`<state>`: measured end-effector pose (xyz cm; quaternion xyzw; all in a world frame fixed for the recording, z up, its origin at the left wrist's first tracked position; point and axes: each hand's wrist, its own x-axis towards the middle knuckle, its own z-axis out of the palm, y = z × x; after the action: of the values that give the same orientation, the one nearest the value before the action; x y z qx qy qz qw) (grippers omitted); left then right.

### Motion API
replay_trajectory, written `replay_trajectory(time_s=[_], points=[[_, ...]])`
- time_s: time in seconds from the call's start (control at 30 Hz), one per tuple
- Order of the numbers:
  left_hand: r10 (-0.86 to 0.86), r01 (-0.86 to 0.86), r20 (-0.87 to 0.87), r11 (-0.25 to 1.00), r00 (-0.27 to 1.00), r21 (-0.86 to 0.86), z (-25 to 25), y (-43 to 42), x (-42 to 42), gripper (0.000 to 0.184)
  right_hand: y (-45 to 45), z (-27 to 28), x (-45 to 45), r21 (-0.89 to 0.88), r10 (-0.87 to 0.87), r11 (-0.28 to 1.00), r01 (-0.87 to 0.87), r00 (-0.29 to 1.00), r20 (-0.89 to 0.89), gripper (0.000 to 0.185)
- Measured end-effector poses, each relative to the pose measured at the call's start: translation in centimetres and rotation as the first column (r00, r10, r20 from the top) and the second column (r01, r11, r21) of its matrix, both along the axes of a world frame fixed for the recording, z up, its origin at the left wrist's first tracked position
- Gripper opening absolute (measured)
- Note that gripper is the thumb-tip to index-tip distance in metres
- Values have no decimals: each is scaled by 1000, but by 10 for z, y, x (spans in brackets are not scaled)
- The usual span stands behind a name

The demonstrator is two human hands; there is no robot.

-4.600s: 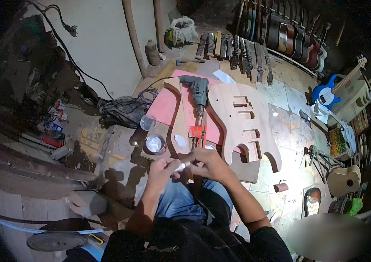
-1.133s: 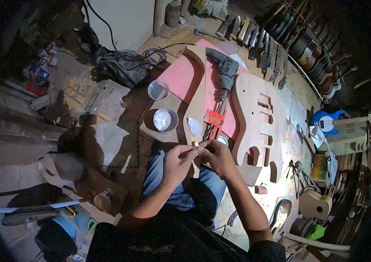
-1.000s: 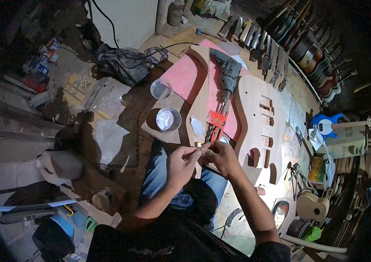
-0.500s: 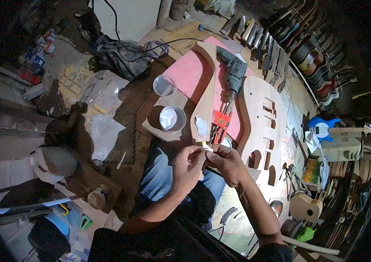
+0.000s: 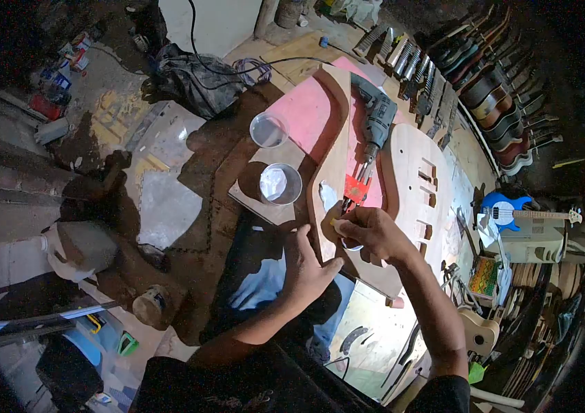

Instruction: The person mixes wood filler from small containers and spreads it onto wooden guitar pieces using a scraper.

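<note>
My left hand (image 5: 306, 265) has its thumb and index finger spread apart, at the near end of a pale wooden guitar body (image 5: 337, 155); I cannot tell how firmly it touches. Above that end, my right hand (image 5: 377, 235) pinches a small yellowish piece (image 5: 338, 224), mostly covered by the fingers. A whitish smear (image 5: 327, 195) marks the wood just beyond the fingertips. Partly hidden under the right hand is a round white rim (image 5: 352, 245). To the left stand a clear plastic cup with white paste (image 5: 281, 184) and a second clear cup (image 5: 268, 130).
A corded drill (image 5: 379, 117) lies beside a red holder of drill bits (image 5: 356, 187) on a pink surface. Another guitar body with cut-outs (image 5: 409, 165) is at the right. Guitars stand in a row (image 5: 488, 103) at the back right; a blue bass (image 5: 507, 211) sits lower.
My hands, together before around a small white and yellow thing, have come apart. The left has spread its fingers; the right has moved up and right, pinching the yellowish piece.
</note>
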<state>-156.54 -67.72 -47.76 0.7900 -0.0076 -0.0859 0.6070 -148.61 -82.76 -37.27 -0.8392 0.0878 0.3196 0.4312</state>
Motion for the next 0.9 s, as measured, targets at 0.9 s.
replay_trajectory(time_s=[0.9], points=[[8, -15, 108, 998, 994, 68, 4, -9, 4, 91, 0, -7, 26, -346, 278, 890, -297, 955, -105, 32]])
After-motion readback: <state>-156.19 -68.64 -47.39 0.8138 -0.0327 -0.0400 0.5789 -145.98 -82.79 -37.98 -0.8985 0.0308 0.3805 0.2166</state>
